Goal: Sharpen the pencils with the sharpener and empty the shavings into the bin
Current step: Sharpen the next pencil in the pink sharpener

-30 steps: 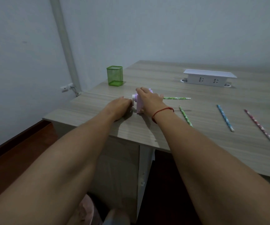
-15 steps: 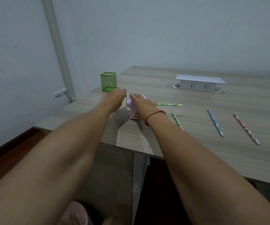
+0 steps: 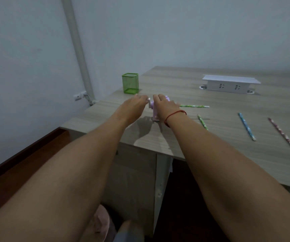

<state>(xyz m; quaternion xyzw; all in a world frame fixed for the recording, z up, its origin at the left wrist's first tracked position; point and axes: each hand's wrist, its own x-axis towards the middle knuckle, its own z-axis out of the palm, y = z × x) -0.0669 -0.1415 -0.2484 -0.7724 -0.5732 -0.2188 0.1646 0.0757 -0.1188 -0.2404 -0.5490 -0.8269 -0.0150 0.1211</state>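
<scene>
Grips small pale-lilac box sharpener (image 3: 154,114) near front-left corner of desk (image 3: 184,137) w/ right hand (image 3: 165,107), green pencil (image 3: 194,106) in its side, left hand (image 3: 132,107) at white crank (image 3: 149,104), grip unclear.

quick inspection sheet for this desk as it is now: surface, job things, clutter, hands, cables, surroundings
surface: pale wood-grain desk
job's things: purple sharpener near the left corner; green pencil lying right of it, insertion unclear; second green pencil, blue pencil and red pencil lying apart further right
clutter: green mesh holder back left; white socket box at the back
hands: left hand fingertips at the white crank, grip unclear; right hand grips the sharpener from above
cables: thin cable at a wall fitting beside the pipe
surroundings: grey wall, dark floor; no bin identifiable
</scene>
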